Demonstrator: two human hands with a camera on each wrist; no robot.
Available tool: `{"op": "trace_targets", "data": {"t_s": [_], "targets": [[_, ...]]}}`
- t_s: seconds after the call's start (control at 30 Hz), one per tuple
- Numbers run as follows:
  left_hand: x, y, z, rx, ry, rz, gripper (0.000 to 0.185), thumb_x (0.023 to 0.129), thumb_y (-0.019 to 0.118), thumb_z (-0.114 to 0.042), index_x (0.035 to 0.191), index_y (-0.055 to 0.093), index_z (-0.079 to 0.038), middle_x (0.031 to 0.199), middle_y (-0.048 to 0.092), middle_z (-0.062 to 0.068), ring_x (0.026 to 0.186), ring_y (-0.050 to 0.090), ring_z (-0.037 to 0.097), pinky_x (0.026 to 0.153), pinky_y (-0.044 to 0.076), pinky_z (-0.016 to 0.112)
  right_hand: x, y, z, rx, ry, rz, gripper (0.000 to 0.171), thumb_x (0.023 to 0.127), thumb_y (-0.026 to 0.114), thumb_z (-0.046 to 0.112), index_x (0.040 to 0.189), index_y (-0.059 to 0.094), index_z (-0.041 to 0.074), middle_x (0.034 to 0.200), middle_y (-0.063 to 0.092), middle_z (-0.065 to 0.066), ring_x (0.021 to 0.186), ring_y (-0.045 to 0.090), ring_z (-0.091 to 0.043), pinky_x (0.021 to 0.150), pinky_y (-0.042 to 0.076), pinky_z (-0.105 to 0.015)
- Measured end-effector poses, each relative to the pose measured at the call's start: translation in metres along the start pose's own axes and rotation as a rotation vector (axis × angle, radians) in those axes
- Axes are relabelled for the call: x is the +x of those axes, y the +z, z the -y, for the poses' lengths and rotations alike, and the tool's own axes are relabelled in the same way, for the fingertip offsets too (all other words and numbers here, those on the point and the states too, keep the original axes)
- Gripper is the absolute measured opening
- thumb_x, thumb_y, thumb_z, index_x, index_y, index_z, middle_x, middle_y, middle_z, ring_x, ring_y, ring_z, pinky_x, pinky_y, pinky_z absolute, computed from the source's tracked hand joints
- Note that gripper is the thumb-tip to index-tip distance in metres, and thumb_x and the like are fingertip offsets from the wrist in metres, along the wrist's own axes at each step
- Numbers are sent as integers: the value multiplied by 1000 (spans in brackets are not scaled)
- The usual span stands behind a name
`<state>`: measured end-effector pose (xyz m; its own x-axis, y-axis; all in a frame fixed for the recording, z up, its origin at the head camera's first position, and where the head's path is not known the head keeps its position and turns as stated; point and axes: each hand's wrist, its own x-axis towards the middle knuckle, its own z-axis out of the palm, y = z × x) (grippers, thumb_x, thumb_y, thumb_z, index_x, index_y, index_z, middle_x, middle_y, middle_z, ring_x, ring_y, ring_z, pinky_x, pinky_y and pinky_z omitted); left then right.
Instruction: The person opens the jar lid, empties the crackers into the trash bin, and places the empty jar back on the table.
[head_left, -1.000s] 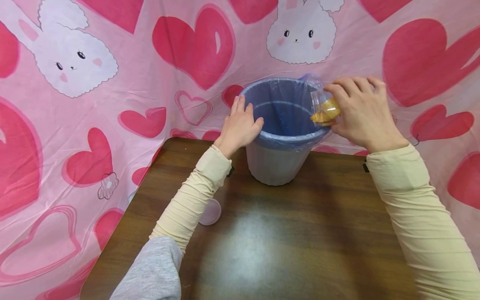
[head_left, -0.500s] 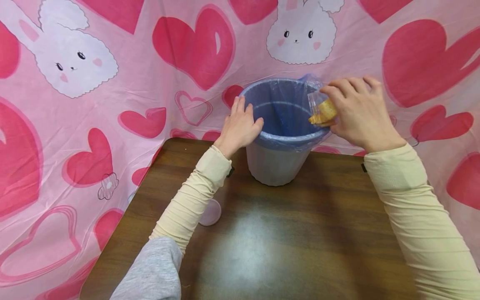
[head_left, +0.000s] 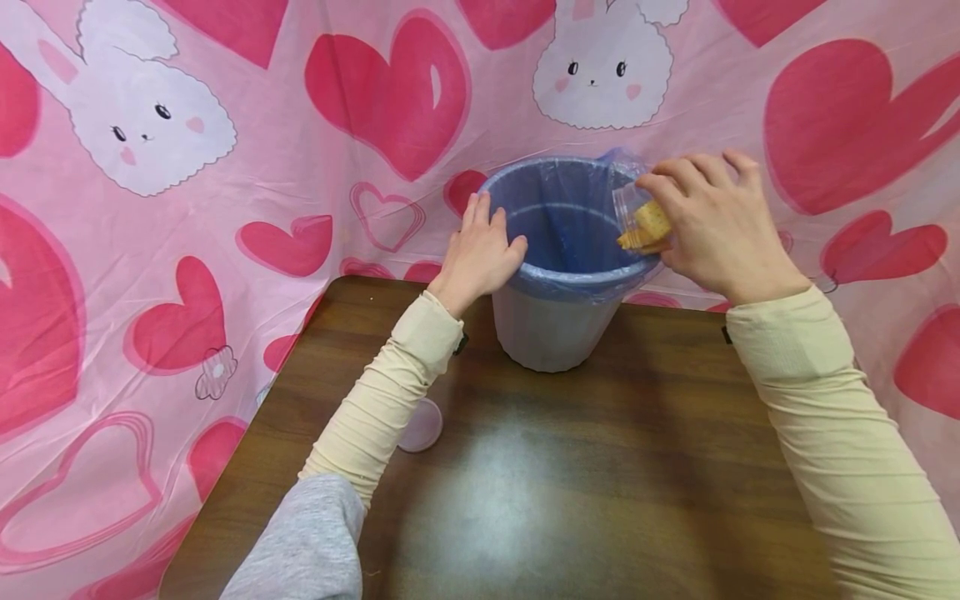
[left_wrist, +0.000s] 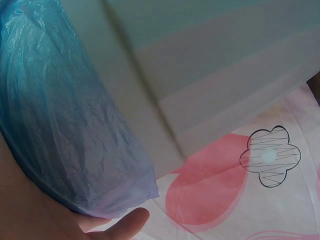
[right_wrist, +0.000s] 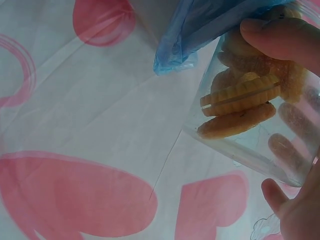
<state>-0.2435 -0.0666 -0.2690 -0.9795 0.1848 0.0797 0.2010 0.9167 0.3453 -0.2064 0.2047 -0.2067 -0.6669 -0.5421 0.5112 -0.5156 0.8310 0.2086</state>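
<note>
My right hand grips a clear plastic jar, tipped on its side with its open mouth over the right rim of a trash bin. Inside the jar lie several yellow-brown biscuits; at least one is a sandwich biscuit. Some sit close to the mouth. A blue plastic bag lines the bin and folds over its rim. My left hand rests on the bin's left rim with fingers fairly straight. The bin's floor is hidden.
A round pinkish lid lies on the brown wooden table, beside my left forearm. Behind the bin and to the left hangs a pink cloth printed with hearts and rabbits.
My right hand has shifted slightly left with the jar, and the biscuits inside have moved a little. The left hand and bin stay where they were.
</note>
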Motion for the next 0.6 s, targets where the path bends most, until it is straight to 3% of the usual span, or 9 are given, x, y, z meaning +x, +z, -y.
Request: {"op": "trace_targets", "data": {"t_s": [0.6], "targets": [[1, 0, 1, 0, 6, -1, 69, 95, 39, -48, 151, 30, -9, 164, 5, 8, 151, -4, 24, 114, 28, 53, 3, 0, 1, -21, -56, 5, 74, 55, 78, 0, 125, 55, 8, 125, 56, -20, 119, 43, -39, 102, 25, -61]]}}
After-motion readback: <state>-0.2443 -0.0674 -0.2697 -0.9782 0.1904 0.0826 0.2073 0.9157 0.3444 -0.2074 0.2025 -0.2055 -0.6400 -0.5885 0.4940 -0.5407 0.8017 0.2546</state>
